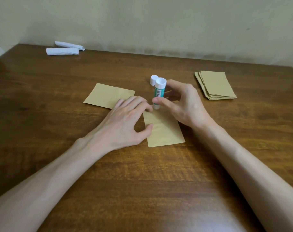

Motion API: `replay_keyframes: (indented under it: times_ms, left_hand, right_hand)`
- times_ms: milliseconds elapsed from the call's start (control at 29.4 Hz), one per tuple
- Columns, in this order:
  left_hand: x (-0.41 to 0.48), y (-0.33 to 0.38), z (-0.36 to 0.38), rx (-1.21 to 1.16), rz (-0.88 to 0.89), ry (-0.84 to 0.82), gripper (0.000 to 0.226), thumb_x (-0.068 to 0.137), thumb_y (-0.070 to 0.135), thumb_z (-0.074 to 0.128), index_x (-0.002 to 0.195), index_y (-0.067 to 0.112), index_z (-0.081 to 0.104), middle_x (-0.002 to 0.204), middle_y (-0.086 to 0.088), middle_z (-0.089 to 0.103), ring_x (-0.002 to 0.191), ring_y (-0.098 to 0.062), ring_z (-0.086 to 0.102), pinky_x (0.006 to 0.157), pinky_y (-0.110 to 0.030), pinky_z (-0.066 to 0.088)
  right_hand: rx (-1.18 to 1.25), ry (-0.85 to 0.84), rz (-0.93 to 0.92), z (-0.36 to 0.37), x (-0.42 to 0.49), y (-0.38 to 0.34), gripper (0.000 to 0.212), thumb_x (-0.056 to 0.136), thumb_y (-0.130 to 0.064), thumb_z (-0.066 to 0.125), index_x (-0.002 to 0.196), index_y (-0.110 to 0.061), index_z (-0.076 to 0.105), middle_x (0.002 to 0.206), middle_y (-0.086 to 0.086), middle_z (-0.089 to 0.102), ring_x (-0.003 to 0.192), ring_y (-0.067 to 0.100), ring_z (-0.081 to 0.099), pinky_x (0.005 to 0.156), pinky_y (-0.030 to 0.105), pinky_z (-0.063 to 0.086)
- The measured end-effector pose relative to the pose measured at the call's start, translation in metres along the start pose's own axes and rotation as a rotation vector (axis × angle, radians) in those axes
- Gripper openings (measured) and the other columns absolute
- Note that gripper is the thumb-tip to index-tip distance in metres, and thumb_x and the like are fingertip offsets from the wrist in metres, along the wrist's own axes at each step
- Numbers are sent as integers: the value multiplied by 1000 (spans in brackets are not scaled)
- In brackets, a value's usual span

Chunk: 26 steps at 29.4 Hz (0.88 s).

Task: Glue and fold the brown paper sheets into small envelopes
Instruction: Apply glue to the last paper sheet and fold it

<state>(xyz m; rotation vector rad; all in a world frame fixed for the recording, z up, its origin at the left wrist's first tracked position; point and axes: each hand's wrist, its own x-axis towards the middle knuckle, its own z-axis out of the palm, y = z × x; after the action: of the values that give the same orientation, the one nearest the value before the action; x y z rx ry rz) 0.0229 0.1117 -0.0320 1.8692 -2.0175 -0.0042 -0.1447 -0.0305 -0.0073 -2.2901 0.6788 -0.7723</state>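
Brown paper sheet [164, 131] is pressed down under spread left hand [125, 119]; glue stick [159, 91] is pinched upright by right hand [185, 104].

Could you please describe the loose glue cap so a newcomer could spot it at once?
On the wooden table, find the glue stick held upright in the right hand. The cap stands just behind that stick: a short, plain white cylinder without the stick's green label.

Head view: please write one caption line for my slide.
Right hand holds an uncapped glue stick upright on a brown paper sheet that the left hand presses to the table.
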Motion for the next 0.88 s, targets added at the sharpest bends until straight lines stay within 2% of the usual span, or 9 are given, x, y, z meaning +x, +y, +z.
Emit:
replay_keyframes:
  times_ms: [68,170,374,511,647,715,783,885]
  left_hand:
    - [-1,-1,0,1,4,-8,48,93,56,45,129,26,57,128,14,52,124,-7,48,103,-25,30]
    - [-1,-1,0,-7,4,-15,49,94,57,43,129,26,56,128,14,51,124,-6,48,106,-25,28]
    - [0,-1,2,16,-11,-14,46,93,60,41,124,29,54,129,16,49,132,-7,41,110,-32,26]
    - [-1,-3,3,12,-6,-6,43,94,59,42,123,29,54,128,18,48,132,-6,39,110,-33,26]
    - [-1,-3,4,6,-6,-3,43,94,59,42,123,30,54,129,18,48,131,-5,40,110,-32,26]
    - [-1,-4,4,3,-4,-5,43,94,59,43,123,30,55,129,18,48,131,-5,40,111,-32,26]
    - [-1,-4,4,-5,-6,-3,43,94,59,43,124,30,55,129,18,48,131,-4,40,112,-32,25]
    - [-1,-5,4,-6,-5,2,42,95,58,44,124,30,55,130,18,48,131,-4,40,113,-32,25]
  right_hand:
    - [-26,-32,-21,-1,0,3,23,96,-26,78,113,-13,72,101,-10,77,101,6,73,94,33,60]
    - [-91,-60,-26,-3,-1,4,18,98,-19,74,115,-13,70,107,-7,77,106,7,72,99,34,58]
    - [-184,29,-46,-3,-2,2,27,95,-39,77,105,-16,69,95,-8,75,90,6,72,83,27,60]
    - [-191,7,-35,-7,-3,3,23,96,-37,77,108,-18,69,100,-7,76,96,5,73,89,29,60]
    - [-208,23,-25,-12,-5,4,16,96,-32,77,101,-23,65,101,-8,76,98,6,73,92,31,60]
    - [-231,36,-9,-15,-7,5,17,97,-32,76,101,-20,65,100,-8,75,98,7,72,91,29,59]
    - [-232,46,18,-18,-7,8,19,97,-30,76,105,-15,67,100,-8,75,99,7,72,90,25,58]
    - [-239,52,58,-23,-8,9,19,97,-29,76,105,-13,68,98,-8,74,96,5,69,82,7,50]
